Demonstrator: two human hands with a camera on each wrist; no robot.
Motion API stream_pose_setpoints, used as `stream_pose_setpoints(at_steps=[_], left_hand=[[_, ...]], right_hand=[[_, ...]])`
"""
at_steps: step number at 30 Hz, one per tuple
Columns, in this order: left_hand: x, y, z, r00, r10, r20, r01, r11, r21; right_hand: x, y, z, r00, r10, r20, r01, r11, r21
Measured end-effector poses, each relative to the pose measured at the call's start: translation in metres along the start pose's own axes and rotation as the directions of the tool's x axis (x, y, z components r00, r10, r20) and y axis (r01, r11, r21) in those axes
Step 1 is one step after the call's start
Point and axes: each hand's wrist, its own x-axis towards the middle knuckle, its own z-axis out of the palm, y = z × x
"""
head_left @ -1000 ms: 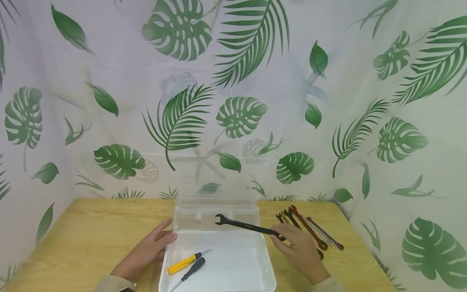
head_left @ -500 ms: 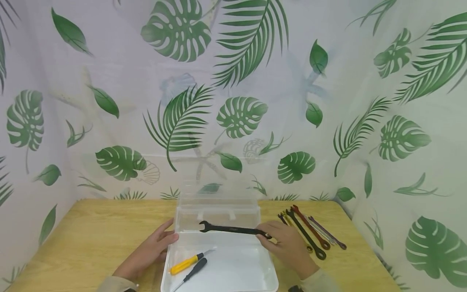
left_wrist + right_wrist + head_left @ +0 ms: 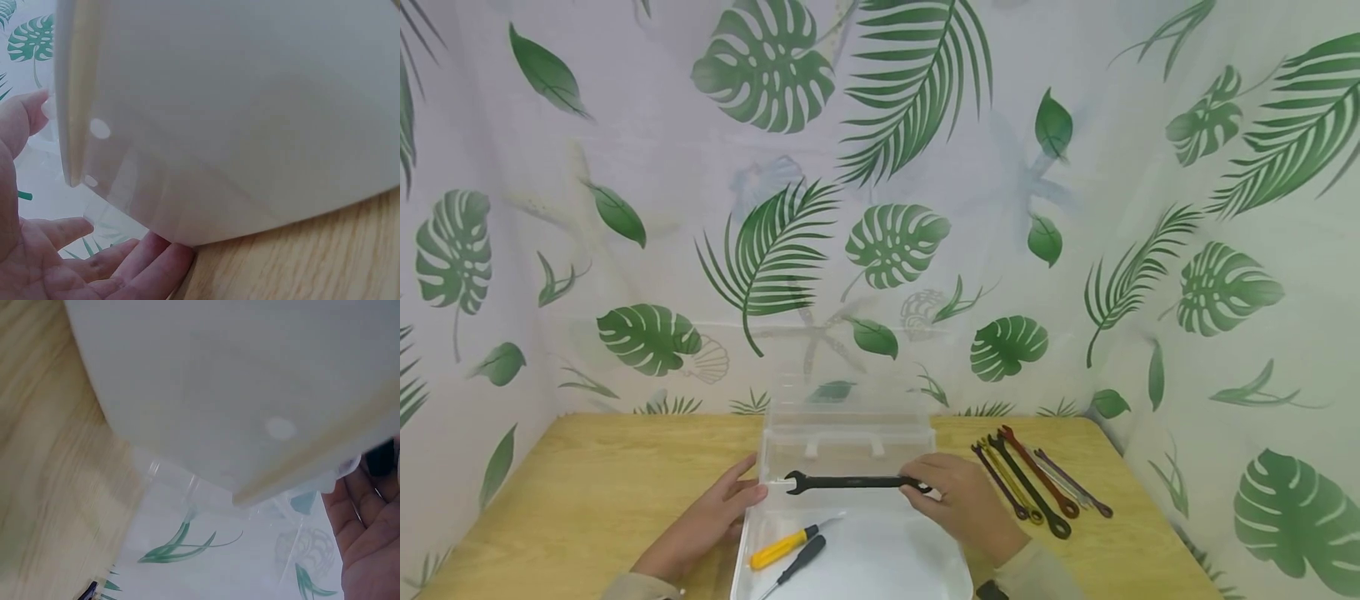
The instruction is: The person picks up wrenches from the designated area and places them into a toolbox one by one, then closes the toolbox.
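My right hand pinches one end of a black combination wrench. The wrench lies level across the back part of a white plastic box, its open-ended jaw pointing left. In the right wrist view, that hand is at the rim, and only a dark bit of the wrench shows. My left hand touches the box's back left corner, thumb at the rim and fingers loosely extended along the outside. Inside the box lie a yellow-handled tool with a thin tip and a black screwdriver.
A clear lid stands raised behind the box. To the right, several wrenches lie fanned out on the wooden table, among them a black wrench and a red wrench. Leaf-printed cloth encloses the back and sides.
My right hand has carried the black wrench leftward and a little down over the box, turning it from slanted to level. The left hand has stayed at the corner.
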Motion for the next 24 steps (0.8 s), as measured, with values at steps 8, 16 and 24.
stream_pose_setpoints(at_steps=[8,16,24], left_hand=[[-0.001,0.002,0.001,0.999,-0.027,-0.024,0.027,1.000,0.015],[0.000,0.003,0.000,0.998,-0.046,-0.031,0.047,0.999,0.020],[-0.001,0.003,0.000,0.999,-0.036,-0.026,0.036,0.999,-0.012]], right_hand=[[0.004,-0.004,0.005,0.998,0.013,0.063,-0.012,1.000,-0.013],[0.011,-0.005,0.009,0.996,-0.027,0.089,0.027,1.000,0.001],[0.015,-0.009,0.006,0.971,0.090,0.223,-0.102,0.994,0.044]])
